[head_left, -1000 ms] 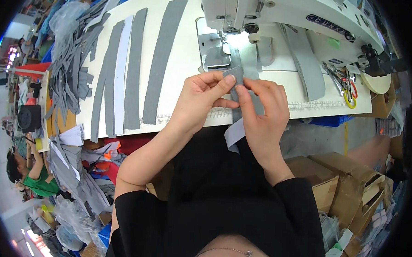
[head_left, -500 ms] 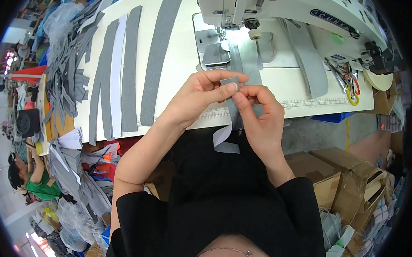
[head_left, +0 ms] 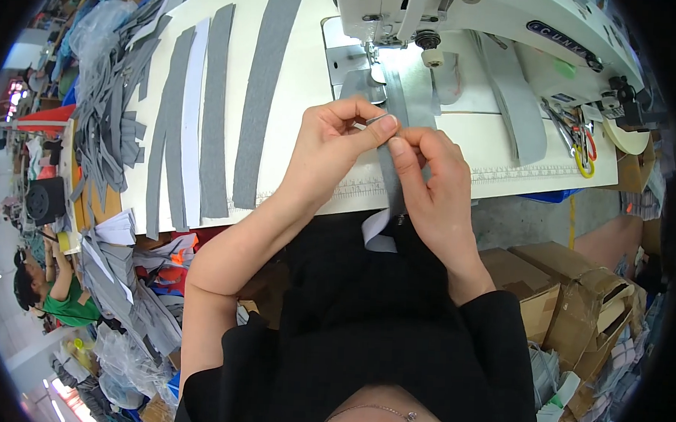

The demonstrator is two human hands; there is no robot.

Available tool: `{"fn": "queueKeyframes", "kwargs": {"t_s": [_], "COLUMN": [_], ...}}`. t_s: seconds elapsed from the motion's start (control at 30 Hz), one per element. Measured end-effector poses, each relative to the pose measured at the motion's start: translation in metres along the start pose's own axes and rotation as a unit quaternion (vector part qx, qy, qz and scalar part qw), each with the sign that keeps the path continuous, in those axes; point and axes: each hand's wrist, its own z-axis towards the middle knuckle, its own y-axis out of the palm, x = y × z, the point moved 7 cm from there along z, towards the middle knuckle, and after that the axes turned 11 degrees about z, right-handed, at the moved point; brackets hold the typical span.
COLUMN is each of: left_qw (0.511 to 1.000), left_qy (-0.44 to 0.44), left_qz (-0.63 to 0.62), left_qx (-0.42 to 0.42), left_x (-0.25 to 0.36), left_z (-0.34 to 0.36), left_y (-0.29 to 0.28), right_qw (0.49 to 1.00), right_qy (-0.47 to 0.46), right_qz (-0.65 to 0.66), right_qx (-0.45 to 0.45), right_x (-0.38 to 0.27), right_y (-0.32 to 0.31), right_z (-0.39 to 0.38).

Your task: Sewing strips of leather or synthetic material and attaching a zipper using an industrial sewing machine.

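Observation:
In front of the sewing machine [head_left: 395, 17], my left hand [head_left: 333, 139] pinches a grey fabric strip [head_left: 387, 168] between thumb and fingers. My right hand [head_left: 432, 170] grips it close beside the left, the fingertips nearly touching. Below the hands, the strip's loose end [head_left: 378, 234] curls over the table edge and shows a pale underside. A small dark piece like a zipper pull [head_left: 400, 220] hangs next to it. Ahead of my hands, grey material [head_left: 400, 85] runs to the right of the needle area [head_left: 373, 54]. My fingers hide the strip's upper edge.
Separate grey strips [head_left: 268, 95] and a white strip [head_left: 194, 122] lie left on the white table [head_left: 298, 81]. A pile of grey strips [head_left: 112, 118] sits farther left. Scissors [head_left: 584, 154] and a wide grey piece [head_left: 519, 113] are right, cardboard boxes [head_left: 531, 287] below. A person [head_left: 59, 289] works far left.
My left hand has turned, and the strip end that stood up above its thumb has been folded down or covered. The strip's hanging curl has shifted slightly right.

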Motion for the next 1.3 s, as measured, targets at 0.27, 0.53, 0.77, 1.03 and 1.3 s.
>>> {"fn": "queueKeyframes", "kwargs": {"t_s": [0.27, 0.53, 0.77, 1.03, 1.3], "left_qw": [0.997, 0.849, 0.828, 0.818, 0.809], "left_qy": [0.007, 0.222, 0.273, 0.288, 0.278], "left_qz": [0.078, 0.456, 0.481, 0.488, 0.512], "left_qx": [0.025, 0.149, 0.089, 0.100, 0.076], "left_x": [-0.005, 0.008, 0.013, 0.001, 0.005], "left_z": [0.033, 0.030, 0.023, 0.022, 0.015], "left_y": [-0.028, -0.035, -0.019, -0.016, -0.014], "right_qw": [0.969, 0.989, 0.991, 0.984, 0.991], "right_qy": [0.196, 0.145, 0.073, 0.023, 0.077], "right_qz": [0.133, 0.001, -0.110, -0.173, -0.103], "right_qx": [-0.067, -0.029, 0.017, 0.033, 0.025], "right_x": [0.032, 0.047, 0.043, 0.039, 0.047], "right_y": [0.019, 0.022, 0.017, 0.028, 0.021], "right_z": [0.004, 0.024, 0.025, 0.029, 0.033]}}
